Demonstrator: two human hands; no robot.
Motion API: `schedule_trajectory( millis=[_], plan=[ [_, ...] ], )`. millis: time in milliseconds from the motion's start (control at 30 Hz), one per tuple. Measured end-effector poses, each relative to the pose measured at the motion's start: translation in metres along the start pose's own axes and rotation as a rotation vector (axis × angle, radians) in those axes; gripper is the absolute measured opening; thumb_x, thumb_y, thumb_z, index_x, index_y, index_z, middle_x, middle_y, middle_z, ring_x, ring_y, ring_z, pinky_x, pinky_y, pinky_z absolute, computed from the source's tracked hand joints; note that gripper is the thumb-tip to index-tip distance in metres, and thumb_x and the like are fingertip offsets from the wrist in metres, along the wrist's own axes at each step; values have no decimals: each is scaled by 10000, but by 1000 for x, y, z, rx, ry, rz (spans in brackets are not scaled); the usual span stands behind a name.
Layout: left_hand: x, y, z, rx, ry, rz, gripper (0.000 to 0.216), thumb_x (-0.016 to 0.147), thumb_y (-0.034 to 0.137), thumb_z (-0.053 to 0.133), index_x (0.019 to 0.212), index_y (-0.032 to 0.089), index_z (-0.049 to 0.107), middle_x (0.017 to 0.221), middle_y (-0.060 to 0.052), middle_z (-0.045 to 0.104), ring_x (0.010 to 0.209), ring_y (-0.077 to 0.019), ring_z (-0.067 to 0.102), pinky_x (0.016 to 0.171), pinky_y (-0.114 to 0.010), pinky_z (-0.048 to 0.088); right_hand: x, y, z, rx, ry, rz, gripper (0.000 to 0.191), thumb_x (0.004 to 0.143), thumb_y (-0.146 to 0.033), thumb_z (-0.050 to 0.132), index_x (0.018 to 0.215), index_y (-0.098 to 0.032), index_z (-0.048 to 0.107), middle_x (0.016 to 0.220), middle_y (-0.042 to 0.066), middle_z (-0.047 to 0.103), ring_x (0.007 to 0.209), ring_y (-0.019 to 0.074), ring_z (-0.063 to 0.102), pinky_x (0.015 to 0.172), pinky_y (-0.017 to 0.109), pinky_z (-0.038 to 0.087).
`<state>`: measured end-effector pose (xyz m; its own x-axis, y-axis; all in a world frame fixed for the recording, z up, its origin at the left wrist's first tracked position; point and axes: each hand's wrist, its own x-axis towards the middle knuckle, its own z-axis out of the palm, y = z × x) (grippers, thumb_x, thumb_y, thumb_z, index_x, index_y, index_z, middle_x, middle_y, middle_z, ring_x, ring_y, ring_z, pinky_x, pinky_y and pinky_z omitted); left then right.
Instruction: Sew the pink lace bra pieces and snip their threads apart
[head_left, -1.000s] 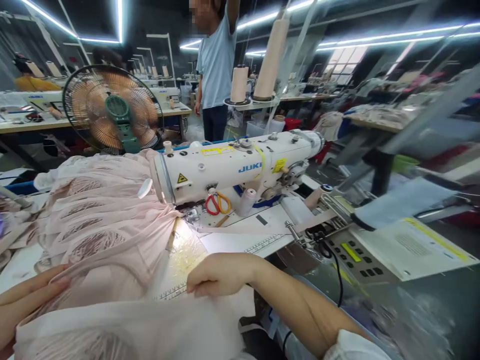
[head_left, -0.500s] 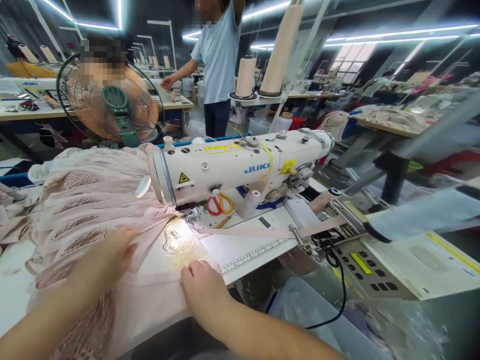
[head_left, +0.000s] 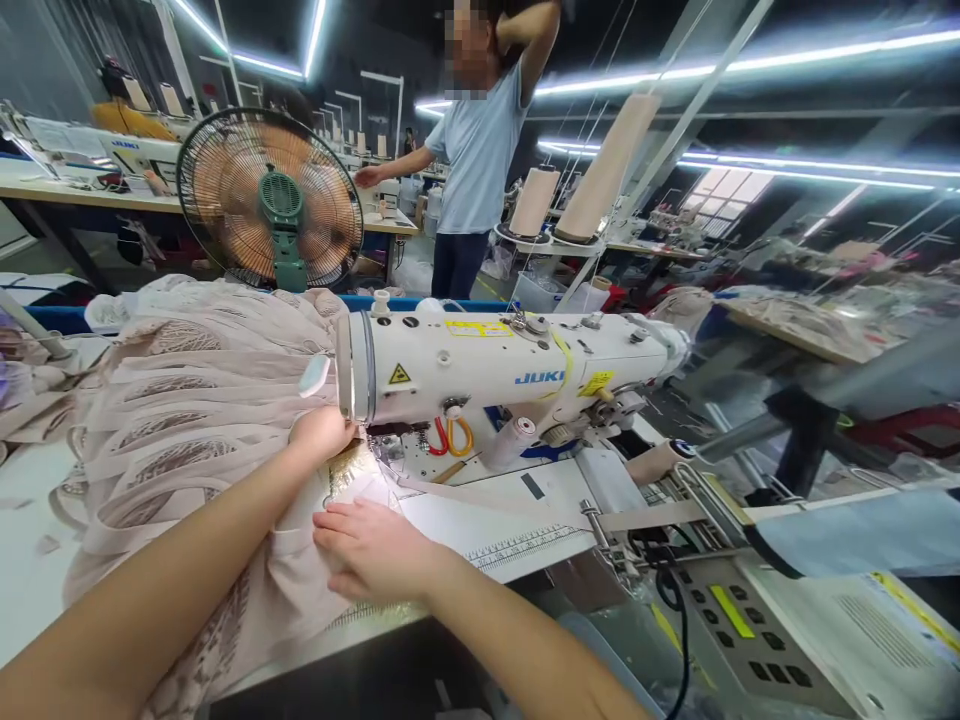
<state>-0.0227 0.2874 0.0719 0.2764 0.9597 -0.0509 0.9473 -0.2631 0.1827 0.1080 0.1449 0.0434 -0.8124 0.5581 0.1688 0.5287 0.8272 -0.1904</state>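
Observation:
A white sewing machine (head_left: 480, 365) stands on the table, with pale pink-beige lace-trimmed fabric (head_left: 187, 400) heaped at its needle end. My left hand (head_left: 322, 437) is beside the needle area, its fingers pressed together on the fabric; the fingertips are partly hidden by the machine head. Nearer to me, my right hand (head_left: 371, 545) lies on the fabric's edge, fingers stretched out and thumb apart. Between my hands a shiny, clear-covered plate (head_left: 360, 475) catches the lamp light. Scissors with red and yellow handles (head_left: 459, 438) rest behind the needle area.
A thread spool (head_left: 514, 440) stands on the machine bed. Beige tape (head_left: 652, 515) runs through a metal guide on the right, above a control box (head_left: 750, 620). Behind the machine are a large fan (head_left: 274, 200), tall thread cones (head_left: 607, 170) and a person in a light-blue shirt (head_left: 476, 150).
My left hand has moved forward and right to the needle area. My right hand has shifted left along the fabric, its fingers spreading. The view has turned slightly left.

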Motion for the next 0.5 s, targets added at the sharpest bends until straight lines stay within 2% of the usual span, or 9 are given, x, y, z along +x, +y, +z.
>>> schedule_trajectory(
  millis=[133, 233, 300, 367, 433, 500],
  plan=[
    [-15, -3, -13, -42, 25, 95, 291, 935, 342, 491, 1130, 147, 584, 1104, -97, 628, 952, -224, 627, 816, -414, 526, 16, 25, -7, 3, -37, -140, 493, 881, -372, 589, 1258, -61, 521, 1374, 128, 505, 1270, 225, 428, 1081, 347, 324],
    [-46, -12, -14, -81, -12, 304, 325, 950, 326, 380, 1049, 176, 651, 1092, -97, 666, 989, -246, 634, 860, -374, 509, 23, 33, -6, -8, -6, -177, 472, 859, -360, 605, 1231, -76, 545, 1326, 121, 550, 1250, 221, 449, 1064, 342, 338],
    [-67, -18, -8, -113, -73, 478, 321, 932, 337, 400, 1092, 229, 656, 1170, -55, 668, 1075, -221, 616, 932, -319, 486, 25, 34, -6, -35, -15, -150, 411, 846, -378, 613, 1151, -103, 602, 1210, 118, 626, 1173, 241, 514, 1021, 361, 382],
    [-81, -24, 2, -133, -107, 598, 356, 921, 337, 425, 1222, 250, 596, 1303, -37, 610, 1194, -204, 556, 1024, -311, 434, 25, 31, -4, -61, -23, -94, 323, 847, -390, 615, 1027, -125, 653, 1063, 114, 677, 1077, 258, 572, 976, 383, 419],
    [-88, -28, 11, -133, -102, 638, 414, 931, 327, 410, 1312, 216, 526, 1388, -67, 536, 1275, -220, 490, 1083, -366, 384, 18, 25, -3, -61, 21, -50, 246, 857, -354, 602, 933, -127, 660, 995, 111, 680, 1044, 257, 585, 961, 377, 437],
    [-88, -31, 16, -124, -85, 640, 432, 944, 328, 386, 1332, 182, 507, 1415, -97, 498, 1306, -240, 456, 1098, -416, 364, 4, 17, -1, -17, 121, -12, 184, 879, -267, 535, 936, -125, 637, 1004, 106, 667, 1070, 233, 569, 955, 343, 453]
  ],
)
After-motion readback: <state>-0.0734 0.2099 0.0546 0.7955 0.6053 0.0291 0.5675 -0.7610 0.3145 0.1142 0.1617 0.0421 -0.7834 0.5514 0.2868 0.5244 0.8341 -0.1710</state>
